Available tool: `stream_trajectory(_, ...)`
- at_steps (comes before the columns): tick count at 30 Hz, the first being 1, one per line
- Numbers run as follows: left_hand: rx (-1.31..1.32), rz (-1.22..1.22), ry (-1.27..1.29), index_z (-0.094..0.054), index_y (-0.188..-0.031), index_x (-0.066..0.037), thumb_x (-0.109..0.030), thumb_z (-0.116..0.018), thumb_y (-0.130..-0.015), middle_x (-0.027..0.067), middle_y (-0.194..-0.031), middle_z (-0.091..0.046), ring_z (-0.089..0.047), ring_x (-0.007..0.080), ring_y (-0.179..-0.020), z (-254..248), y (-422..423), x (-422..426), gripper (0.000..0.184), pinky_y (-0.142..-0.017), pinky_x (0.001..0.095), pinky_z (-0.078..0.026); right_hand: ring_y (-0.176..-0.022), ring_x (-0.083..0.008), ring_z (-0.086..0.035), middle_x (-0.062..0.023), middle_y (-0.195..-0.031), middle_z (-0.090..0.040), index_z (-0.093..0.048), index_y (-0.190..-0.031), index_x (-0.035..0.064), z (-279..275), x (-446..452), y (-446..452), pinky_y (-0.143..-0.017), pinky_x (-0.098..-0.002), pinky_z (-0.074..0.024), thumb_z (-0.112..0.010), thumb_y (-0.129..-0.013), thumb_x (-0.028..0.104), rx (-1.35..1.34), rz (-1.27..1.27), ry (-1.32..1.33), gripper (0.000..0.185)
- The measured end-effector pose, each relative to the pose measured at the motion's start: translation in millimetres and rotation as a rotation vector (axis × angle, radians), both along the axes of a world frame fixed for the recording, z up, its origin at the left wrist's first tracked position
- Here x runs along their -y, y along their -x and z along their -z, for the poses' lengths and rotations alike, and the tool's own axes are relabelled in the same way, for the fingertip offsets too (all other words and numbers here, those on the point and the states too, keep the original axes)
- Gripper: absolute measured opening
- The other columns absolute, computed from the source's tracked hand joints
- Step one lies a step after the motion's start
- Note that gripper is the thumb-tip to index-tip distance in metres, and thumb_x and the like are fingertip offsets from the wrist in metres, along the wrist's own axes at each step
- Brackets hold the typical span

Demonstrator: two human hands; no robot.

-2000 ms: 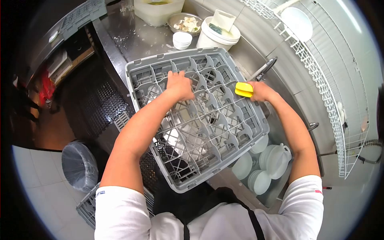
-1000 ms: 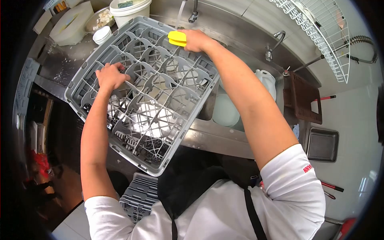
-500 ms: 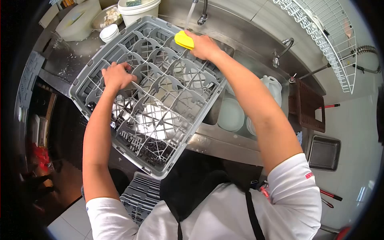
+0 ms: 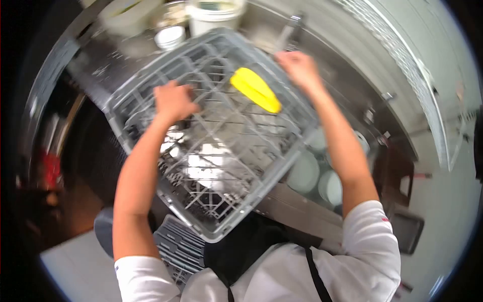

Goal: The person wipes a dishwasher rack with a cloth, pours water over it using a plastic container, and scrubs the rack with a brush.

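Note:
A grey plastic dishwasher rack with a grid of dividers lies tilted across the counter and sink edge. My left hand is on its left part, fingers curled over the dividers. On top of the grid, toward the far right side, rests a bright yellow, long, folded-looking piece; whether it is sponge or cloth is unclear. My right hand is just past the rack's far right rim, close to the running tap. Motion smears its fingers, and anything in them is hidden.
Round white dishes sit in the sink on the right. At the back left stand a white bucket, a small white tub and a bowl. Another grey rack is below, near my body. A wire shelf hangs at the right.
My right hand has let go of the yellow piece, which now lies on the rack, and has moved right toward the tap. The view has shifted and blurred; my left hand stays on the rack.

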State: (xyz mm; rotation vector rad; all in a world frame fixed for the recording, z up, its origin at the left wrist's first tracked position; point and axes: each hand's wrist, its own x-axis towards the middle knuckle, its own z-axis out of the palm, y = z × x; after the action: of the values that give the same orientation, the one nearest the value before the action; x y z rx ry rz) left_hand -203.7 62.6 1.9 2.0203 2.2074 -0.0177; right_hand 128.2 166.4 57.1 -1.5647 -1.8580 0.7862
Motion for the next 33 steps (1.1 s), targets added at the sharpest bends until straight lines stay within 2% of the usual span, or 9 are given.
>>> stream_trajectory(4, -0.015, 0.053, -0.102, -0.074, -0.120, -0.027, -0.055, -0.074, -0.072, 0.0098, -0.113, -0.070, -0.063, 0.0341, -0.114, 6, -11, -3, 0.056, -0.098, 0.0617, -0.042, -0.114, -0.0214, -0.064, -0.0103, -0.125, -0.071, -0.068, -0.133, 0.0106, 64, -133, -74, -0.097, -0.0378, -0.0496, -0.053, -0.104, 0.042, 0.137, 0.167, -0.084, 0.045)
stream_trajectory(5, 0.005, 0.044, -0.049, -0.075, -0.118, -0.025, -0.057, -0.074, -0.072, 0.0099, -0.114, -0.071, -0.061, 0.0344, -0.119, 16, -9, -11, 0.056, -0.102, 0.0647, -0.039, -0.118, -0.0238, -0.063, -0.0147, -0.131, -0.067, -0.062, -0.137, 0.0020, 78, -166, -75, -0.100, -0.0391, -0.0486, -0.055, -0.103, 0.043, -0.174, 0.282, 0.142, 0.054)
stream_trajectory(6, -0.017, 0.046, -0.029, -0.076, -0.117, -0.024, -0.058, -0.074, -0.072, 0.0102, -0.113, -0.071, -0.058, 0.0326, -0.123, 8, -10, -8, 0.057, -0.103, 0.0625, -0.037, -0.121, -0.0257, -0.061, -0.0188, -0.132, -0.065, -0.061, -0.134, -0.0061, 134, -233, -108, -0.102, -0.0397, -0.0461, -0.057, -0.101, 0.044, -0.443, 0.049, 0.286, 0.060)
stream_trajectory(7, -0.019, 0.071, 0.012, -0.076, -0.118, -0.023, -0.059, -0.074, -0.071, 0.0104, -0.115, -0.071, -0.057, 0.0307, -0.123, 16, -9, -15, 0.060, -0.107, 0.0589, -0.033, -0.123, -0.0254, -0.059, -0.0181, -0.136, -0.063, -0.055, -0.139, -0.0088, 190, -292, -126, -0.105, -0.0389, -0.0439, -0.059, -0.100, 0.047, -0.140, 0.140, -0.005, 0.069)
stream_trajectory(12, 0.060, 0.021, 0.018, -0.078, -0.111, -0.024, -0.052, -0.080, -0.063, 0.0204, -0.121, -0.062, -0.052, 0.0371, -0.124, 34, -18, -32, 0.056, -0.107, 0.0544, -0.028, -0.131, -0.0298, -0.054, -0.0179, -0.144, -0.055, -0.046, -0.148, -0.0064, 241, -329, -80, -0.111, -0.0392, -0.0392, -0.060, -0.100, 0.045, -0.115, -0.143, 0.077, 0.072)
stream_trajectory(18, 0.031, 0.038, 0.031, -0.077, -0.115, -0.020, -0.046, -0.078, -0.064, 0.0232, -0.125, -0.060, -0.051, 0.0390, -0.126, 38, -15, -32, 0.057, -0.113, 0.0549, -0.024, -0.113, -0.0226, -0.064, -0.0151, -0.124, -0.066, -0.055, -0.139, -0.0021, 247, -374, -135, -0.100, -0.0301, -0.0480, -0.062, -0.099, 0.033, -0.888, 0.223, 0.297, 0.053)
stream_trajectory(21, 0.030, 0.026, 0.027, -0.076, -0.118, -0.021, -0.043, -0.077, -0.064, 0.0232, -0.127, -0.059, -0.051, 0.0386, -0.128, 38, -18, -32, 0.059, -0.113, 0.0543, -0.024, -0.128, -0.0282, -0.057, -0.0159, -0.135, -0.062, -0.054, -0.138, -0.0051, 163, -290, -113, -0.103, -0.0350, -0.0486, -0.065, -0.098, 0.032, -0.619, 0.695, 0.224, 0.055)
stream_trajectory(26, 0.011, 0.016, 0.016, -0.075, -0.121, -0.022, -0.045, -0.077, -0.065, 0.0229, -0.128, -0.059, -0.050, 0.0380, -0.129, 43, -18, -34, 0.060, -0.114, 0.0542, -0.024, -0.124, -0.0273, -0.058, -0.0125, -0.141, -0.059, -0.057, -0.137, -0.0035, 212, -344, -153, -0.109, -0.0395, -0.0424, -0.067, -0.097, 0.036, -0.914, 0.318, 0.299, 0.057)
stream_trajectory(33, 0.037, 0.011, -0.010, -0.075, -0.121, -0.023, -0.045, -0.078, -0.065, 0.0233, -0.129, -0.058, -0.050, 0.0395, -0.129, 46, -19, -35, 0.061, -0.116, 0.0560, -0.021, -0.152, -0.0309, -0.028, -0.0184, -0.164, -0.032, -0.023, -0.159, -0.0050, 183, -288, -67, -0.124, -0.0428, -0.0200, -0.064, -0.094, 0.057, 0.018, 0.207, 0.145, 0.098)
